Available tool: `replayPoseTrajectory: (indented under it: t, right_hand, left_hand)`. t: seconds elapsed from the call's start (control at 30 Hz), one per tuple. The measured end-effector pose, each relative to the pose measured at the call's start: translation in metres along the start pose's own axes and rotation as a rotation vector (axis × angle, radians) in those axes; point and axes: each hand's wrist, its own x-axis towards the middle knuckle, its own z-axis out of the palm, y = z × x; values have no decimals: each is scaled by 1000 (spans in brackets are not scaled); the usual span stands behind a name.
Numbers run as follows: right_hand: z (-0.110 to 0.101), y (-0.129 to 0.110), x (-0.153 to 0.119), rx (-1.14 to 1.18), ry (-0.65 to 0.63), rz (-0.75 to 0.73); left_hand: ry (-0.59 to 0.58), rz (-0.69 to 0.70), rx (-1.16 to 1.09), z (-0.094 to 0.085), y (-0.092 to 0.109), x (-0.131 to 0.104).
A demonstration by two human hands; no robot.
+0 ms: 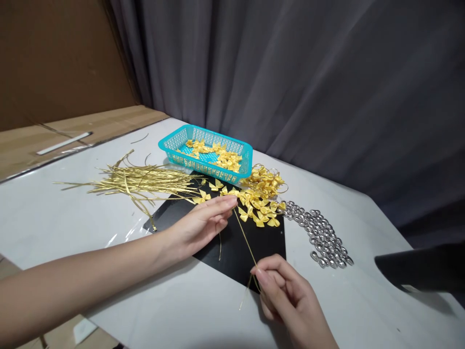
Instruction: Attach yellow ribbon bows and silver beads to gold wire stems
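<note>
spanning our two hands, set apart, a thin gold cord (244, 235) runs obliquely, its far part pinched by the left hand (201, 222), its near part by the right hand (286, 295). beyond, nearer the left, we see yellow satin bows (246, 214) on a black mat (232, 254).

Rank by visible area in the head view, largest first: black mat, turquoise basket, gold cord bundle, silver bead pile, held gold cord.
1. Black mat, though partly covered
2. Turquoise basket and gold cord bundle: too close to rank
3. Silver bead pile
4. Held gold cord, just a thin line
</note>
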Motion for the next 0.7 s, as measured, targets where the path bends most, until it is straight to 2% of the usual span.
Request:
replayPoseTrajectory:
  t: [0.17, 0.7]
  right_hand:
    - [0, 0, 0, -17, 25, -19]
    - [-1, -2, 0, -28, 47, -21]
  left_hand:
    - [86, 60, 37, 2, -1, 0]
    - [48, 45, 14, 1, 3, -1]
